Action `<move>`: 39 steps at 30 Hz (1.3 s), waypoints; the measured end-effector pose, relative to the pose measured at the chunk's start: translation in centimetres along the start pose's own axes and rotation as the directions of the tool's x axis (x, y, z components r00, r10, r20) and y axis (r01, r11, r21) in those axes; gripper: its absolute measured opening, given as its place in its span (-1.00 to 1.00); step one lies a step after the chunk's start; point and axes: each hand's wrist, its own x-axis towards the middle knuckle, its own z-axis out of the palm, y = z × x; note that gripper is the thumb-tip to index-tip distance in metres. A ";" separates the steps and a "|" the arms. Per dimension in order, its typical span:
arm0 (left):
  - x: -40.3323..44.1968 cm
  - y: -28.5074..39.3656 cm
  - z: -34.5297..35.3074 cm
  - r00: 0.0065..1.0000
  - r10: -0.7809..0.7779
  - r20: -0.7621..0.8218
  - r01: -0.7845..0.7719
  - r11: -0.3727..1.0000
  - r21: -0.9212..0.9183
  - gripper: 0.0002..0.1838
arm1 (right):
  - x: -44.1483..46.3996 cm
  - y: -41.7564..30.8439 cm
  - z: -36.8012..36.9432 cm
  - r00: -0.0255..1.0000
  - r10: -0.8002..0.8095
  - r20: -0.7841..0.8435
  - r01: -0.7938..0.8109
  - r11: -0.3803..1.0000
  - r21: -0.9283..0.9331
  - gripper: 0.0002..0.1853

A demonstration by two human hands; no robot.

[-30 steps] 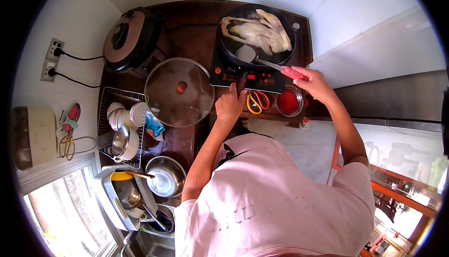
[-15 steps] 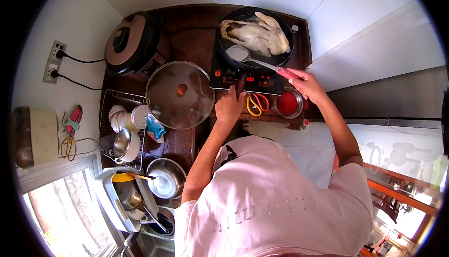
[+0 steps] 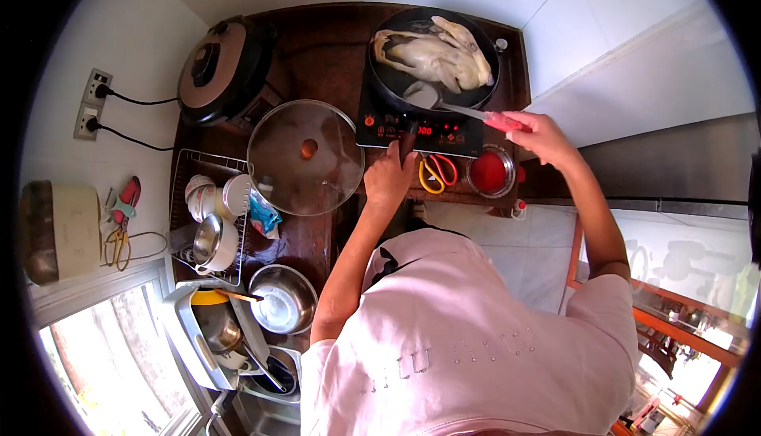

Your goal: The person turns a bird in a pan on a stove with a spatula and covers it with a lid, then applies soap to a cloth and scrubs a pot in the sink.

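A whole plucked bird (image 3: 436,59) lies in a black pan (image 3: 384,79) on an induction cooker (image 3: 456,141) with a lit red display. My left hand (image 3: 388,174) is wrapped round the pan's dark handle (image 3: 409,139). In my right hand (image 3: 543,139) is the red grip of a spatula (image 3: 423,95); its grey head is inside the pan, just below the bird. Scissors (image 3: 438,173) with yellow and red handles lie below the cooker, beside a glass bowl of red contents (image 3: 488,171).
A glass lid (image 3: 307,182) lies left of the cooker, with a multicooker (image 3: 210,71) behind it. A dish rack (image 3: 182,190) with bowls, a steel basin (image 3: 281,300) and a sink (image 3: 269,416) are at the left. A capped bottle (image 3: 518,208) is near the glass bowl.
The spatula head first moved left in the pan, then back right, with my right hand shifting the same way. My left hand has stayed on the handle.
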 end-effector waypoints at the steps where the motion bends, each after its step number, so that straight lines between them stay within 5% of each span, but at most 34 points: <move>1: 0.0 0.1 0.0 1.000 0.002 -0.007 -0.002 1.000 0.000 -0.47 | 0.6 1.2 -0.4 0.961 -0.264 -0.084 0.251 0.958 -0.136 -0.50; 4: -0.1 0.1 0.0 1.000 0.007 -0.026 -0.007 1.000 0.003 -0.48 | 0.5 1.0 -1.7 0.956 -0.278 -0.094 0.230 0.909 -0.346 -0.50; 7: 0.0 0.2 0.0 0.999 0.010 -0.034 -0.010 1.000 0.009 -0.48 | 2.1 3.5 -0.3 0.950 -0.286 -0.128 0.267 0.953 -0.145 -0.50; 10: -0.1 0.3 -0.1 1.000 -0.011 -0.015 0.011 1.000 0.008 -0.47 | 2.9 5.2 1.1 0.958 -0.260 -0.121 0.220 0.937 -0.271 -0.48; 14: -0.1 0.4 -0.5 1.000 -0.026 0.017 0.026 1.000 0.003 -0.45 | 5.7 10.2 4.5 0.925 -0.332 -0.185 0.342 0.939 0.026 -0.48; 15: -0.1 0.5 -0.5 0.999 -0.028 0.023 0.028 1.000 0.004 -0.45 | 3.6 5.9 4.2 0.988 -0.112 -0.105 0.128 0.978 0.164 -0.49; 21: 0.0 0.4 -0.4 0.999 -0.027 0.022 0.027 1.000 0.005 -0.44 | 4.3 5.9 5.5 0.997 -0.063 -0.053 0.081 0.881 0.466 -0.51; 29: -0.1 0.3 -0.3 1.000 -0.016 0.012 0.016 1.000 0.018 -0.43 | 5.8 -1.8 4.9 0.936 -0.108 -0.335 0.151 0.983 0.106 -0.50; 32: 0.0 0.1 0.0 1.000 0.005 -0.028 -0.005 1.000 0.007 -0.44 | 7.8 2.3 5.5 0.709 -0.517 -0.480 0.453 0.855 -0.251 -0.50; 35: -0.1 0.1 -0.1 1.000 -0.003 -0.026 0.003 1.000 -0.009 -0.45 | 3.6 0.9 4.3 0.868 -0.323 -0.377 0.262 0.943 -0.204 -0.50; 39: -0.1 0.0 0.1 0.999 0.002 -0.038 -0.003 1.000 -0.030 -0.46 | 0.8 2.5 4.3 0.801 -0.516 -0.303 0.378 0.829 -0.413 -0.46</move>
